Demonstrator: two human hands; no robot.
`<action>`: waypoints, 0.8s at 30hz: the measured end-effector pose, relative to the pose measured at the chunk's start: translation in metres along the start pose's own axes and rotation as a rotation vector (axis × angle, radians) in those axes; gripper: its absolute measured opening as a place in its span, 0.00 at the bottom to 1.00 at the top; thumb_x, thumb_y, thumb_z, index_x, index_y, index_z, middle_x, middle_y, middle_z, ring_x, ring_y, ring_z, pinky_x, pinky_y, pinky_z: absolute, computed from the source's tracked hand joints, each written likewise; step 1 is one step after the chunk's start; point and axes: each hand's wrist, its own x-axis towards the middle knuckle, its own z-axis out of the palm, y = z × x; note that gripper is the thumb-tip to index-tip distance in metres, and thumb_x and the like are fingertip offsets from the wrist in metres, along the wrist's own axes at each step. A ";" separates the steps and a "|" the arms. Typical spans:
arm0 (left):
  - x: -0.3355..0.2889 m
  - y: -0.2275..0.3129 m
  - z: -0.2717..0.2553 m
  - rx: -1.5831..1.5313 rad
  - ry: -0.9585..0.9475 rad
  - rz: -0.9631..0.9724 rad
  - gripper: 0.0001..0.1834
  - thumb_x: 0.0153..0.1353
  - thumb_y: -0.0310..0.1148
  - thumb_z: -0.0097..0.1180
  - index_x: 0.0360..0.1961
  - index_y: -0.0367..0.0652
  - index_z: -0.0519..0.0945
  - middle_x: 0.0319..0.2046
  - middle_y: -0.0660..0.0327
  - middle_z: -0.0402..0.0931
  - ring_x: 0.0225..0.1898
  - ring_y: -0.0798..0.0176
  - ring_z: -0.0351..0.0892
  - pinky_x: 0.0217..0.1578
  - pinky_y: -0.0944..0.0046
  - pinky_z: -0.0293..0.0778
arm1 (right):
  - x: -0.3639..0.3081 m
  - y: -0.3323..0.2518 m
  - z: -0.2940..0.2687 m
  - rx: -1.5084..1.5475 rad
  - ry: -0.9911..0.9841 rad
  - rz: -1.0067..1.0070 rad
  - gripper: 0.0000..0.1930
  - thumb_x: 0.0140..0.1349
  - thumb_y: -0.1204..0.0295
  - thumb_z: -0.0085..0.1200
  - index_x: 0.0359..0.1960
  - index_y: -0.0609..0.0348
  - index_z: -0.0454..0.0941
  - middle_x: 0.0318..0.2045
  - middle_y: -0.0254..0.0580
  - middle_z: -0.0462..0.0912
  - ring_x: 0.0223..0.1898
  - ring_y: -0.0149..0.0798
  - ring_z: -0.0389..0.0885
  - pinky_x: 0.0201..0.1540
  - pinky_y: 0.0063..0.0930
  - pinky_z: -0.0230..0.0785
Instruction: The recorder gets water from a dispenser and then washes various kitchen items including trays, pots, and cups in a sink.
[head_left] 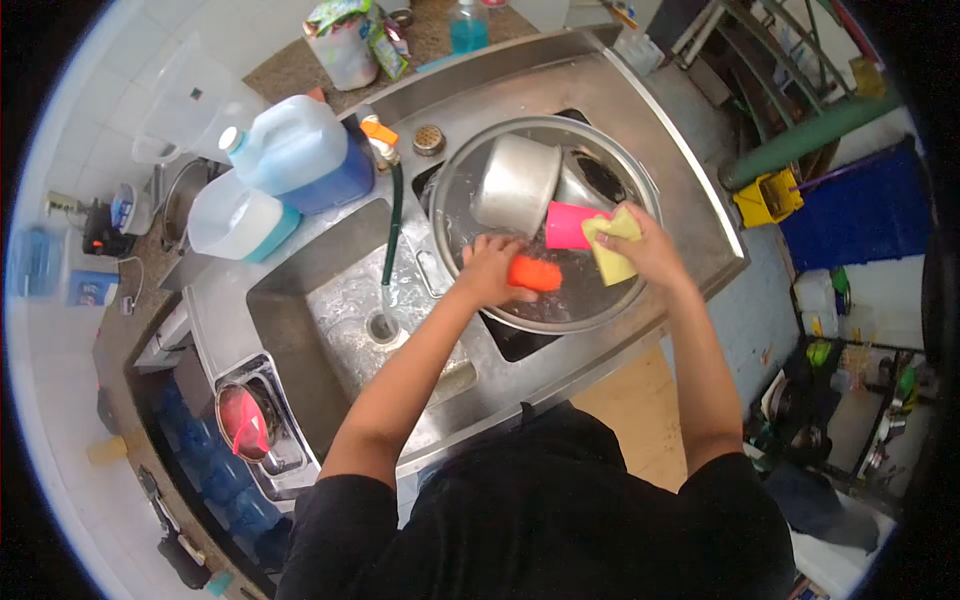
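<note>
A large round metal basin (447, 255) rests on the steel counter with water in it. My left hand (487, 272) is over its near left side, closed around a bright orange plastic piece (536, 273) that looks like a small cup. On the right, my right hand (648, 250) grips a yellow cloth (611, 262), its fingers bunched into the folds. The cloth touches a pink cup (566, 226) lying sideways in the basin. Behind the cup are a silver pot (512, 182) tipped over and another metal vessel (590, 180) with a dark patch.
Left of the basin is a sink (285, 320), where water runs from a green hose (393, 225). A jug of blue liquid (305, 160) and a cut white container (235, 220) stand behind it. A small pan with a pink item (243, 420) sits at the lower left.
</note>
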 end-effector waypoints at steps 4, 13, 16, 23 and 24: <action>-0.033 -0.001 -0.004 -1.584 0.349 -0.325 0.30 0.61 0.48 0.60 0.59 0.43 0.70 0.49 0.61 0.78 0.47 0.62 0.77 0.49 0.66 0.70 | -0.009 0.006 0.103 0.230 -0.125 0.009 0.15 0.59 0.67 0.64 0.41 0.54 0.70 0.34 0.30 0.78 0.35 0.26 0.77 0.37 0.24 0.71; -0.192 -0.093 -0.010 -0.667 0.791 -0.371 0.33 0.41 0.30 0.71 0.51 0.43 0.70 0.43 0.59 0.75 0.47 0.62 0.76 0.49 0.62 0.72 | -0.008 -0.007 0.257 0.124 -0.140 -0.207 0.22 0.58 0.66 0.58 0.50 0.58 0.64 0.34 0.56 0.78 0.38 0.57 0.78 0.42 0.47 0.69; -0.214 -0.110 -0.006 -0.707 0.632 -0.410 0.34 0.40 0.29 0.71 0.51 0.42 0.71 0.43 0.59 0.76 0.46 0.64 0.76 0.48 0.64 0.72 | -0.006 -0.029 0.294 -0.295 -0.251 -0.757 0.18 0.53 0.73 0.56 0.46 0.59 0.67 0.36 0.54 0.78 0.37 0.56 0.75 0.42 0.46 0.68; -0.233 -0.186 0.025 -1.294 -0.123 -0.342 0.32 0.41 0.24 0.71 0.51 0.42 0.73 0.42 0.67 0.76 0.44 0.71 0.73 0.47 0.67 0.71 | 0.021 0.016 0.361 -0.294 -1.115 -0.997 0.08 0.50 0.80 0.53 0.34 0.61 0.75 0.33 0.49 0.79 0.40 0.55 0.77 0.42 0.44 0.69; -0.230 -0.189 0.029 -1.255 -0.142 -0.292 0.32 0.41 0.24 0.70 0.51 0.41 0.73 0.42 0.67 0.76 0.43 0.72 0.73 0.46 0.68 0.71 | 0.022 0.023 0.367 -0.344 -1.120 -0.859 0.11 0.50 0.81 0.53 0.37 0.60 0.77 0.32 0.49 0.79 0.39 0.55 0.78 0.42 0.43 0.70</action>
